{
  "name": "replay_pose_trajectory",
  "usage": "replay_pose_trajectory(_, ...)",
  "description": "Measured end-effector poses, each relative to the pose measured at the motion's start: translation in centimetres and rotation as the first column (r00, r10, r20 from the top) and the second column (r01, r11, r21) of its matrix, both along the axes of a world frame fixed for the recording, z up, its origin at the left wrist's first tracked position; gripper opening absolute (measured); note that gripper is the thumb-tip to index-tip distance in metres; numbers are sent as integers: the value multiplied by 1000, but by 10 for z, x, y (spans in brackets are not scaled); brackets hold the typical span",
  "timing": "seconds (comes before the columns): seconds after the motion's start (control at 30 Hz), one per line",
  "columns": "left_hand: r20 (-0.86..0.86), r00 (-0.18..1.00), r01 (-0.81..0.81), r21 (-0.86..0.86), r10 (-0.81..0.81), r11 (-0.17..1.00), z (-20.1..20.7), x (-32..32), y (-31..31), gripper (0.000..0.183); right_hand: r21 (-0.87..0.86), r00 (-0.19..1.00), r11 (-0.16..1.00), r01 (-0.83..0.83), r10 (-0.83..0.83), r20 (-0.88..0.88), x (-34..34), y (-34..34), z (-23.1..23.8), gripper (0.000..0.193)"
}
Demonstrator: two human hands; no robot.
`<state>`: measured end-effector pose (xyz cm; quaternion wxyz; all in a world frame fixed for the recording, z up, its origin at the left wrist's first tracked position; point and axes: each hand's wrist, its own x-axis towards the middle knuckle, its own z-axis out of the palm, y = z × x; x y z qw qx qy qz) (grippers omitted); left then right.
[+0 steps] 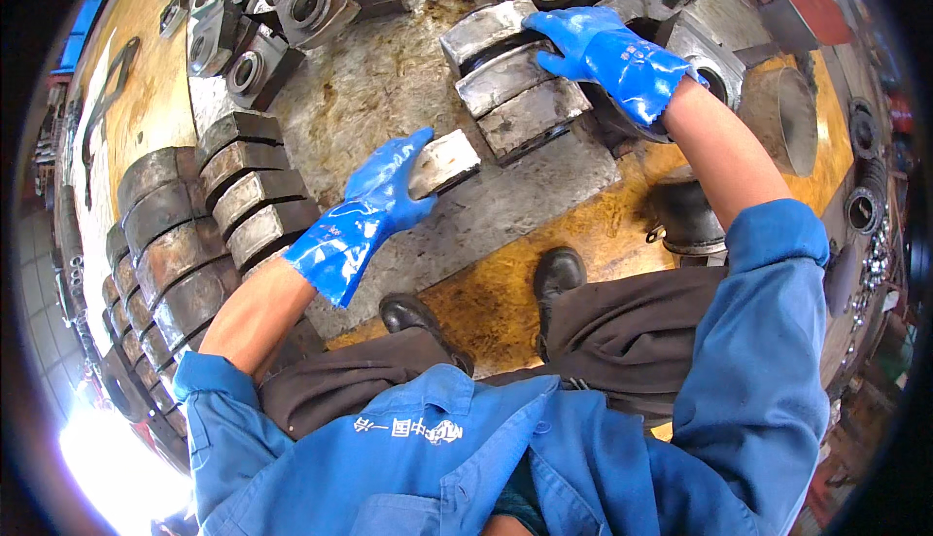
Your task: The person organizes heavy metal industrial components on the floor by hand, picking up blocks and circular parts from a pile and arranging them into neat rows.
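Note:
My left hand [389, 181], in a blue rubber glove, grips the left end of a single worn metal block [446, 164] with a pale top face. Ahead and to the right, three curved metal blocks [533, 118] lie side by side in a row on a grey metal plate [398, 244]. My right hand [588, 42], gloved the same way, is at the right end of the farthest block [491, 31]. Its fingers and thumb are closed about that end; the fingertips are partly hidden.
Rows of similar dark blocks [255, 181] stand at the left. Bored metal housings [306, 3] crowd the far side. At right are a short wide pipe piece [779, 120] and a dark round vessel [685, 215]. My shoes [559, 272] rest on a yellowish floor.

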<state>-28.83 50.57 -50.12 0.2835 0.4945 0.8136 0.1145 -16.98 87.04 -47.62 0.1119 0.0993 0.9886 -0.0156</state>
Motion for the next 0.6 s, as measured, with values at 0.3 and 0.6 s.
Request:
replay_pose_trajectory(0.3, 19, 999, 26, -12, -26, 1000, -1, -6, 2, 95, 13, 999, 999, 33, -33, 28, -8, -6, 4, 61)
replay_pose_trajectory(0.6, 99, 994, 41, 21, -43, 999, -4, 0, 9, 97, -25, 999, 1000, 15, -17, -48, -1, -3, -7, 59)
